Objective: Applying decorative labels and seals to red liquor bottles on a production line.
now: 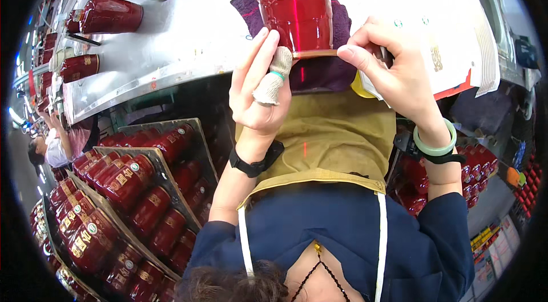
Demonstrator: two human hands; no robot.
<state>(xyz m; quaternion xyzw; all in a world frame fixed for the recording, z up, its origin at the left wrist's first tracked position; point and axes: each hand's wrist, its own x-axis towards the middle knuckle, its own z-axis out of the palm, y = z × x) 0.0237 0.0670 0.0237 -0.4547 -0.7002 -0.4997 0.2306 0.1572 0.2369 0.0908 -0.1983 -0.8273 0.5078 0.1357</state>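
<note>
A glossy red jar (297, 5) with gold decoration down its left side lies on a dark purple towel (341, 22). My left hand (260, 85) grips its near left end, fingers along the side. The digit nearest the rim wears a cream cloth cover (277, 76) held by a green band. A thin orange-gold strip (314, 53) runs along the jar's near end. At the right end of that strip, my right hand (394, 68) is closed in a pinch of thumb and forefinger. Something dark brown shows partly inside its palm.
Red jars (112, 15) stand at the left of the metal worktable (165, 51). White printed sheets (451, 34) lie right of the towel. A yellow rounded thing (361, 86) shows below my right hand. Crates (157, 156) of red jars fill the lower left; a person (57, 145) is beyond.
</note>
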